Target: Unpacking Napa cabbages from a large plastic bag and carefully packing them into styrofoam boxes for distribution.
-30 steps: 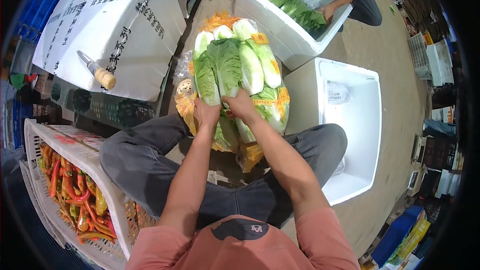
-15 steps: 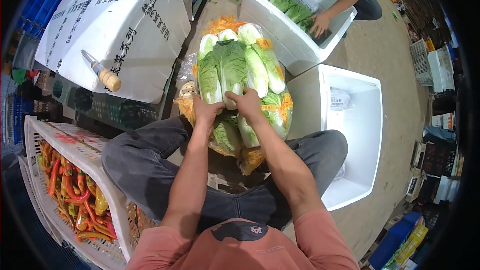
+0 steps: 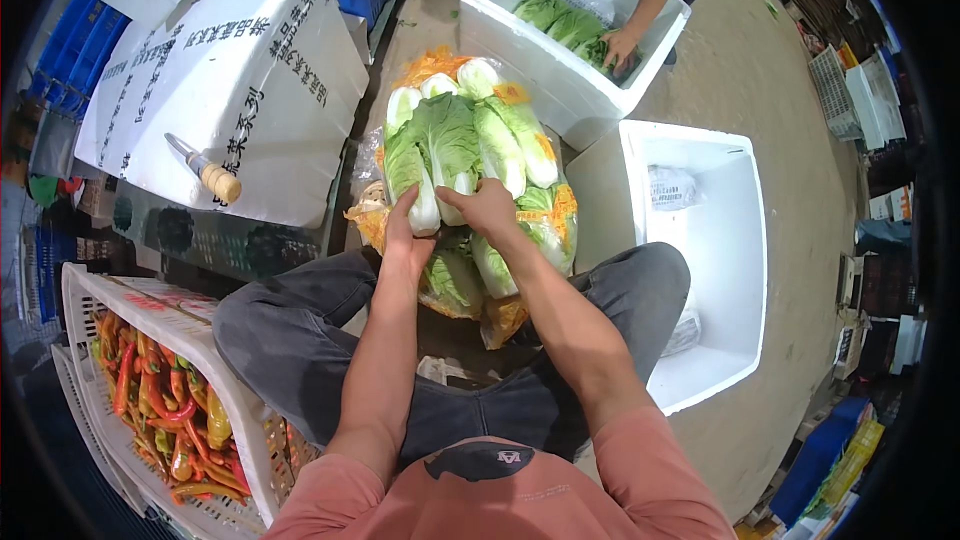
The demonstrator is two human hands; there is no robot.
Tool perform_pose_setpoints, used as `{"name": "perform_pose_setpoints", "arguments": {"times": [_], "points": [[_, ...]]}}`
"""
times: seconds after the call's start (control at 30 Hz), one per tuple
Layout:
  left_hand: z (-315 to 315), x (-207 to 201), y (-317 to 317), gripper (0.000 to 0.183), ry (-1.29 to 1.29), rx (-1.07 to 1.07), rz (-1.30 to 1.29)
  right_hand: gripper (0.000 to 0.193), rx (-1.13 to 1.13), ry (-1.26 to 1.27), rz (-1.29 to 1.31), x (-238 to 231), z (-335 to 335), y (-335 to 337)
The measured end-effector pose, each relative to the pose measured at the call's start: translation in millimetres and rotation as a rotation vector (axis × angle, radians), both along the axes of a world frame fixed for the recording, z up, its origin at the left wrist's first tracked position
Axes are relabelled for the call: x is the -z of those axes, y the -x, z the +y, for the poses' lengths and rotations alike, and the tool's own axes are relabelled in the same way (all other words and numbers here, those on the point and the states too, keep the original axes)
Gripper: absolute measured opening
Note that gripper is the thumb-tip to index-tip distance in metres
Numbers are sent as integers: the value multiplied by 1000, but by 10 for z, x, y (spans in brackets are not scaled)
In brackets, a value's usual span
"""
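left hand snug around a slim cabbage, right hand in a pinch on a broad cabbage

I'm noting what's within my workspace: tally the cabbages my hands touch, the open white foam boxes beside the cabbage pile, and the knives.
Napa cabbages touched by your left hand and right hand: 2
Open white foam boxes: 2
Wooden-handled knife: 1
Total: 5

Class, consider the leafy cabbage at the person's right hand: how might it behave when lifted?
The cabbage would probably flop at its far end, where the broad green leaves look thin. Its pale, thick base, beside the right hand, should feel stiffer. Loose leaf edges might tear.
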State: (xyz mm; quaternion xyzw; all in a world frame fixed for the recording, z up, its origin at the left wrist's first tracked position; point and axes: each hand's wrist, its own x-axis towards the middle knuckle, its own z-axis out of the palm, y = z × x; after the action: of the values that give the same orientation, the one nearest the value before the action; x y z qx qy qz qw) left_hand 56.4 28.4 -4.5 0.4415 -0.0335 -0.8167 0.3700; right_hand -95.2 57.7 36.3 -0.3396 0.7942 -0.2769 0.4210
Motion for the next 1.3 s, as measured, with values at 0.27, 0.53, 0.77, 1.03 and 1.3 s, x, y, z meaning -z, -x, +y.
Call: {"name": "perform_pose_setpoints", "arguments": {"times": [0.27,0.53,0.77,1.03,1.3], "points": [[343,-707,40,43,253,11,-19,68,-21,129,-154,-388,252,146],[630,-1410,109,47,621,-24,27,59,13,674,-121,-1415,822,316],[1018,-1846,683,66,1198,113,3,113,138,1019,-266,-1770,1544,817],[1302,-2243,2282,33,1667,434,-321,101,460,997,-105,-2092,2392,2084],[1847,-1827,3417,50,1730,1006,-135,79,745,1005,-368,-1306,3264,2861]]}}
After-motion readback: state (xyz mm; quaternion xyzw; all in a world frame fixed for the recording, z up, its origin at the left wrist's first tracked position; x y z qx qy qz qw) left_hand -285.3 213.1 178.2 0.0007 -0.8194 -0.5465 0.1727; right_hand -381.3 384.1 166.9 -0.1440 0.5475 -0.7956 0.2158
